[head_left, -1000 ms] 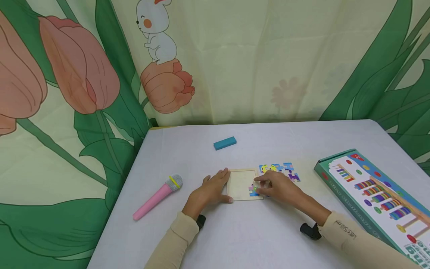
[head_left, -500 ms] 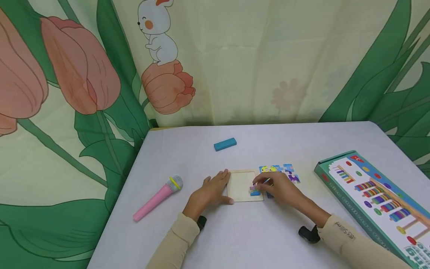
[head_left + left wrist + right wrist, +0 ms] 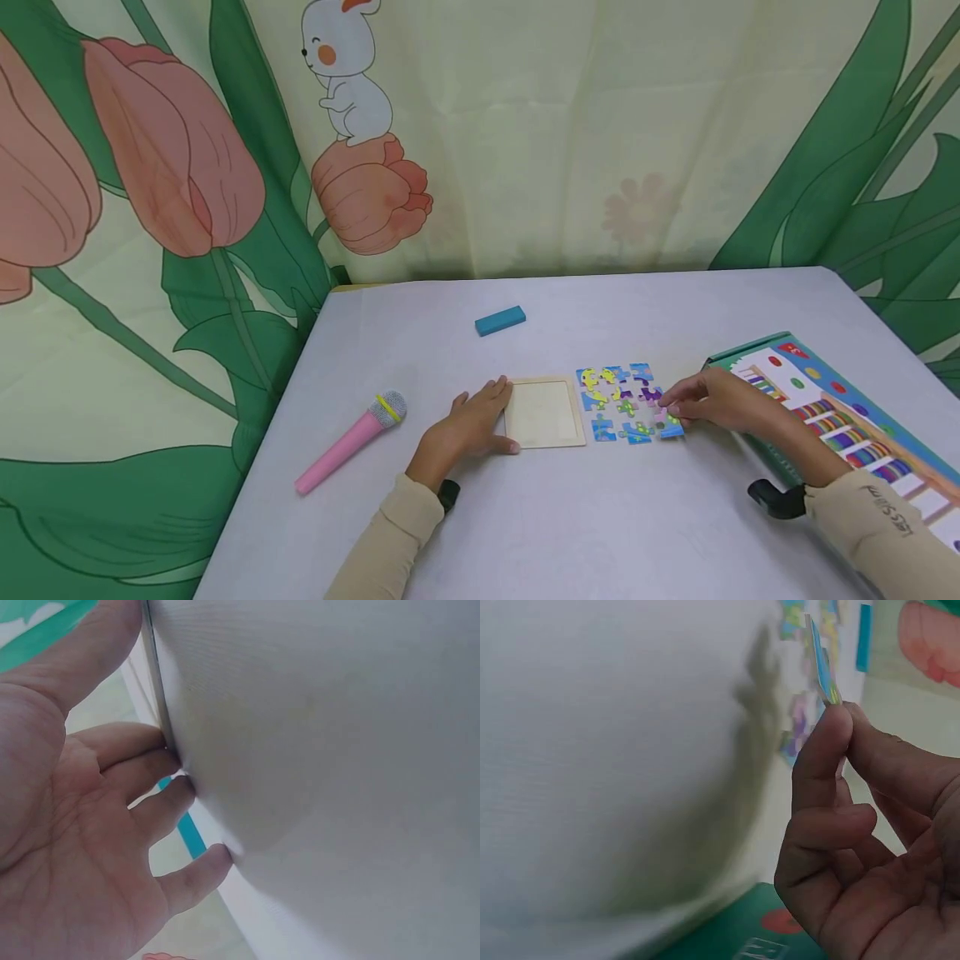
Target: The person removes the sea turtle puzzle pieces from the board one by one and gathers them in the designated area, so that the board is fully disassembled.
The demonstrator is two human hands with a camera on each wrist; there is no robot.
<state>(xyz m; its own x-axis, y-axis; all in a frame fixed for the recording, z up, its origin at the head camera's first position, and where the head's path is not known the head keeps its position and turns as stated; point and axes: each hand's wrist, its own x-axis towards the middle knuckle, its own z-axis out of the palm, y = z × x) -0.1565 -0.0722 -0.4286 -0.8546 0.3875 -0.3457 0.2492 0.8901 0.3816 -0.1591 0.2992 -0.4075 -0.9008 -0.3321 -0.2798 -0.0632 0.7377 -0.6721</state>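
My right hand [image 3: 716,400] pinches a puzzle piece [image 3: 670,427] between thumb and forefinger, at the right end of a group of loose jigsaw pieces [image 3: 603,429]. In the right wrist view the puzzle piece [image 3: 822,664] is seen nearly edge-on, blue with some yellow-green, above the fingertips. A shallow square wooden puzzle tray [image 3: 543,412] lies bare to the left of the pieces. My left hand [image 3: 468,423] rests along the tray's left side, fingers extended and thumb near its lower corner. The left wrist view shows those fingertips [image 3: 217,855] touching the white surface.
A pink toy microphone [image 3: 352,442] lies left of my left hand. Behind the tray sits a blue block [image 3: 500,321]. A large green-edged toy box [image 3: 795,375] lies at the right, partly under my right forearm in the head view. A printed curtain [image 3: 570,150] hangs behind the table.
My right hand has moved right, from over the tray to the far side of the loose pieces, carrying the puzzle piece. The left hand has stayed at the tray.
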